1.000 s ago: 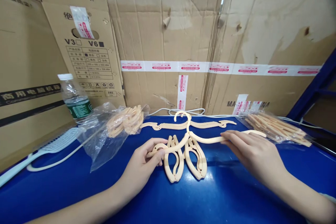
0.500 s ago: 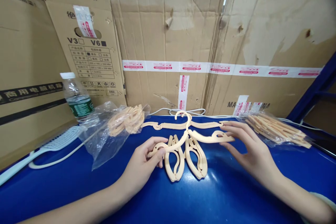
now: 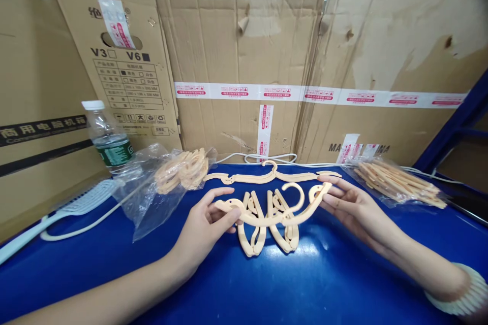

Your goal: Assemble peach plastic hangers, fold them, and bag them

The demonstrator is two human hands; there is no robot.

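A beige folding clothes hanger (image 3: 263, 221) is held up between my two hands, its arms bent upward in a shallow curve and its hook standing right of the middle. My left hand (image 3: 209, 221) pinches one arm's end between thumb and fingers. At the other arm's end my right hand (image 3: 353, 205) is closed, fingers behind and thumb in front. Behind and below it lie two folded beige hanger pieces (image 3: 251, 249) (image 3: 287, 246), side by side on the blue table. Farther back lies an unfolded beige hanger (image 3: 251, 178), hook pointing away from me.
A clear bag with beige hangers (image 3: 183, 170) lies at the left, another bag of hangers (image 3: 396, 180) at the right. A water bottle (image 3: 112, 142), a pale blue hairbrush (image 3: 84, 200) and a white cable (image 3: 267, 158) are near the cardboard boxes (image 3: 236, 56) at the back.
The held hanger's right arm has swung upward and its hook has tipped to the right. My right hand has closed on that arm's end, where its fingers were more spread before.
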